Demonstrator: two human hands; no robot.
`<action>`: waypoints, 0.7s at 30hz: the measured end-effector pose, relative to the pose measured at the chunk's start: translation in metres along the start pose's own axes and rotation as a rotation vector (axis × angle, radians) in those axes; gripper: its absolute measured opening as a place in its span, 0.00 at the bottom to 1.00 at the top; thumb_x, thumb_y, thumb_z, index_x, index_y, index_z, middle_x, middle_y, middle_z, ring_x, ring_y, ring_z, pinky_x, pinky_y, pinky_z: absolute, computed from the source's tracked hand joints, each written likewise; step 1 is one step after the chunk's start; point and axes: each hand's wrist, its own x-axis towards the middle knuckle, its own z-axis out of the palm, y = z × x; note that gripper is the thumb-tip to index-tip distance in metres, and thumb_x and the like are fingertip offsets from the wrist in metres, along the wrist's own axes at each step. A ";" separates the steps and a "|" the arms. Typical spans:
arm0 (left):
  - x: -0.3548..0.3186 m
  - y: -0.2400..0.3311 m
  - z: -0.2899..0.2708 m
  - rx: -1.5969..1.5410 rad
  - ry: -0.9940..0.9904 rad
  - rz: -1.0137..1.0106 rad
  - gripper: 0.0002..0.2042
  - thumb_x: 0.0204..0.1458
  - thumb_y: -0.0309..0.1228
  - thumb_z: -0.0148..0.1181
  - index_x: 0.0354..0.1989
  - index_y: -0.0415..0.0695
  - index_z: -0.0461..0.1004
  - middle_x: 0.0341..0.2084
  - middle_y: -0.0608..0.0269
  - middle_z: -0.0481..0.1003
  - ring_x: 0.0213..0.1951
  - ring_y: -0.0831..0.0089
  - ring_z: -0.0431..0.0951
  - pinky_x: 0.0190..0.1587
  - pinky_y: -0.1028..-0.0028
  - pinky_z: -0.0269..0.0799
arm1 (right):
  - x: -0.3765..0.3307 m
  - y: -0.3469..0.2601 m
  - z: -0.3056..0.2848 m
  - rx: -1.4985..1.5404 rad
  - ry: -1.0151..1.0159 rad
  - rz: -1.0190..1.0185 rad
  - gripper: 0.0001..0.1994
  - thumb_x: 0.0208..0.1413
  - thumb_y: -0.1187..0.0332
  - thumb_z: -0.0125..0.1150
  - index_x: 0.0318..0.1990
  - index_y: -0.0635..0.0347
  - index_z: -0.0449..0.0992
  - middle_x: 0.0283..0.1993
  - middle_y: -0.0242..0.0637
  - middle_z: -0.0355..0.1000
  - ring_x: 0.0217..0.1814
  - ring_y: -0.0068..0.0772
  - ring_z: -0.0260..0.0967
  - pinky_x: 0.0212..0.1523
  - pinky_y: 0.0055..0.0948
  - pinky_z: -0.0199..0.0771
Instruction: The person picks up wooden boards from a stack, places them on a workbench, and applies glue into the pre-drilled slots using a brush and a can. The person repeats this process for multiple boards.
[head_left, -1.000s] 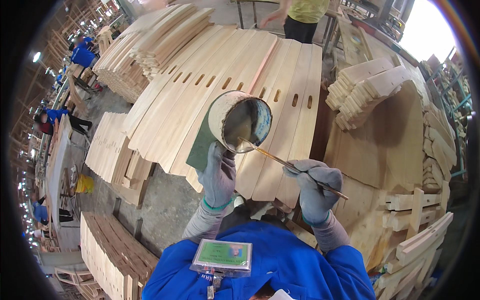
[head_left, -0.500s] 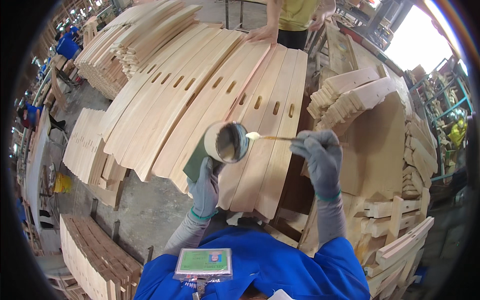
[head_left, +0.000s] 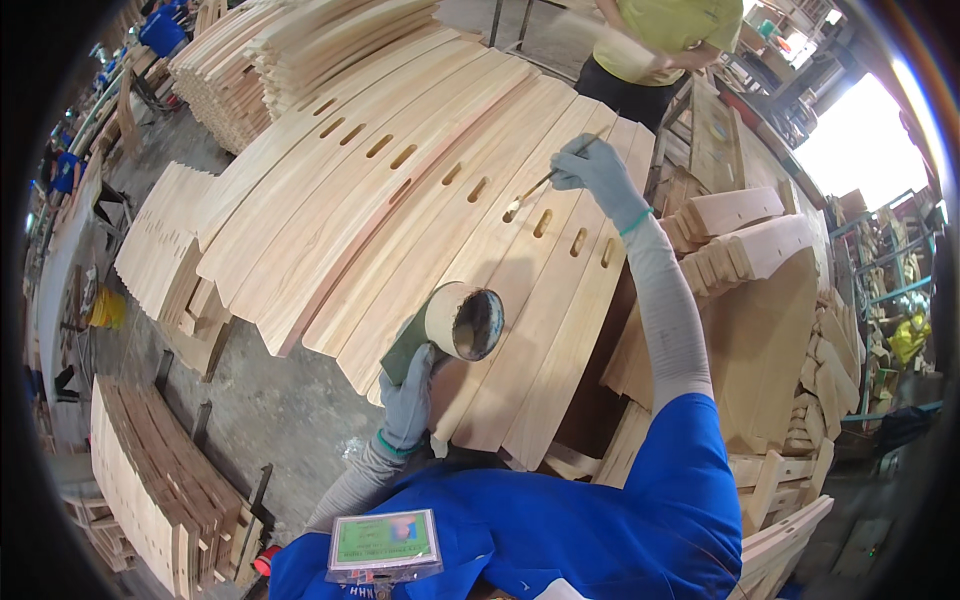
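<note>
My left hand [head_left: 408, 405], in a grey glove, is closed round the flat dark-green handle piece [head_left: 406, 350] of a round, pale cup [head_left: 449, 316]. The cup is tilted, its dark stained mouth facing right. My gloved right hand [head_left: 600, 175] pinches a thin stick brush [head_left: 540, 185] over the row of boards. Its white, wet tip is at the oval slot [head_left: 508, 214] of one board. Pale wooden boards [head_left: 395, 235] lie side by side below both hands, most with an oval slot. Whether the tip enters the slot is hard to tell.
Across the boards stands a person in a yellow shirt [head_left: 665, 35]. Curved board stacks [head_left: 330, 45] rise at the far left, and another stack [head_left: 150, 490] stands near left. Stacked angled wooden pieces [head_left: 740, 230] and a workbench are to the right.
My right hand has carried the brush from the cup's mouth away from me to a board's slot. The cup stays in my left hand. The other person's hand has left the boards.
</note>
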 end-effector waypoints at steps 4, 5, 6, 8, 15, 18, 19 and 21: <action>0.001 0.011 -0.001 -0.007 -0.005 -0.182 0.09 0.55 0.25 0.56 0.43 0.37 0.74 0.33 0.68 0.75 0.30 0.84 0.71 0.30 0.83 0.66 | 0.030 0.013 0.013 -0.109 -0.105 0.061 0.08 0.49 0.72 0.62 0.28 0.66 0.69 0.24 0.38 0.71 0.23 0.26 0.72 0.25 0.23 0.76; 0.000 0.014 0.000 0.004 0.000 -0.195 0.09 0.55 0.25 0.56 0.43 0.36 0.73 0.33 0.67 0.75 0.31 0.83 0.72 0.31 0.83 0.67 | 0.034 0.017 0.016 -0.138 -0.137 0.073 0.08 0.49 0.72 0.63 0.27 0.65 0.69 0.23 0.38 0.71 0.23 0.26 0.71 0.25 0.23 0.75; -0.001 0.017 0.000 0.015 0.003 -0.207 0.09 0.55 0.25 0.56 0.43 0.36 0.73 0.34 0.66 0.75 0.32 0.82 0.72 0.33 0.82 0.68 | 0.038 0.019 0.015 -0.189 -0.082 0.034 0.09 0.48 0.71 0.63 0.27 0.65 0.69 0.22 0.37 0.70 0.22 0.25 0.70 0.24 0.23 0.74; 0.000 0.013 0.001 -0.036 0.001 -0.192 0.09 0.55 0.24 0.56 0.43 0.35 0.73 0.35 0.64 0.75 0.34 0.81 0.73 0.35 0.81 0.70 | 0.045 0.020 0.016 -0.290 0.019 -0.045 0.10 0.48 0.70 0.63 0.25 0.65 0.69 0.21 0.35 0.69 0.21 0.23 0.69 0.24 0.23 0.72; -0.002 0.005 -0.002 -0.184 0.019 -0.223 0.12 0.54 0.22 0.55 0.47 0.34 0.70 0.39 0.61 0.75 0.39 0.77 0.75 0.42 0.78 0.72 | 0.011 0.003 0.037 -0.554 -0.217 -0.169 0.09 0.49 0.66 0.61 0.27 0.62 0.70 0.20 0.31 0.67 0.24 0.21 0.64 0.28 0.25 0.64; 0.000 0.010 0.000 -0.183 -0.017 -0.242 0.13 0.55 0.22 0.54 0.49 0.33 0.69 0.39 0.61 0.75 0.40 0.76 0.75 0.44 0.77 0.72 | 0.009 0.003 0.035 -0.440 -0.264 -0.158 0.09 0.49 0.66 0.60 0.27 0.62 0.70 0.21 0.31 0.67 0.25 0.22 0.64 0.29 0.25 0.64; 0.000 0.012 0.001 -0.185 -0.034 -0.237 0.13 0.55 0.22 0.54 0.49 0.34 0.69 0.39 0.60 0.75 0.40 0.76 0.75 0.44 0.77 0.72 | 0.013 0.009 0.031 -0.374 -0.232 -0.172 0.09 0.49 0.66 0.60 0.27 0.62 0.70 0.21 0.31 0.67 0.25 0.22 0.64 0.29 0.25 0.64; 0.000 0.011 0.001 -0.187 -0.048 -0.203 0.13 0.55 0.22 0.54 0.49 0.34 0.69 0.40 0.60 0.75 0.40 0.75 0.75 0.45 0.77 0.72 | 0.018 0.009 0.021 -0.380 -0.181 -0.191 0.09 0.49 0.66 0.60 0.27 0.62 0.70 0.21 0.31 0.67 0.25 0.22 0.63 0.29 0.25 0.64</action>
